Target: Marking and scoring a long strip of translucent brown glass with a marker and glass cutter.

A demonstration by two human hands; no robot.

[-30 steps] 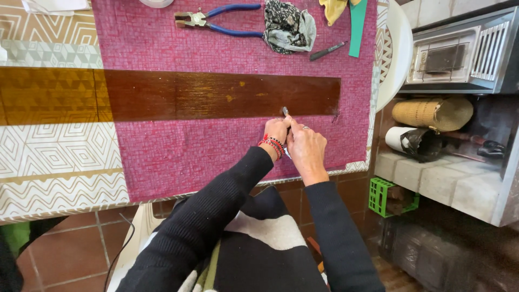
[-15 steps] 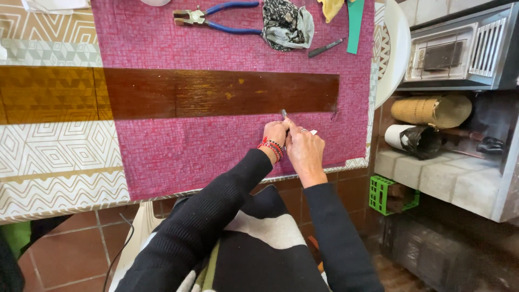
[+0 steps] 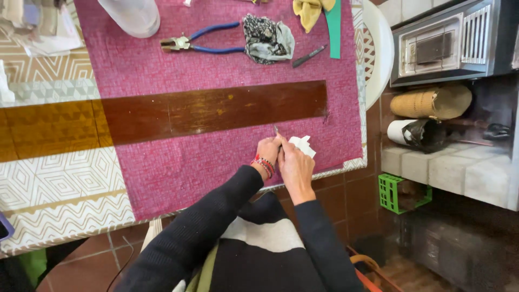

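Two hands meet at lower centre: left hand [image 3: 268, 151] pinching a thin metal tool [image 3: 276, 130], right hand [image 3: 294, 166] gripping white paper [image 3: 303, 145]; best kept steady over the magenta cloth [image 3: 178, 162].

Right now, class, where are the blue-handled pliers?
In the head view, the blue-handled pliers lie on the pink mat, upper middle, just left of the patterned cloth.

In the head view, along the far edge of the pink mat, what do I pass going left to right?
White container → blue-handled pliers → patterned cloth bundle → small dark tool → green strip. The yellow cloth overlaps the strip, so I leave it out.
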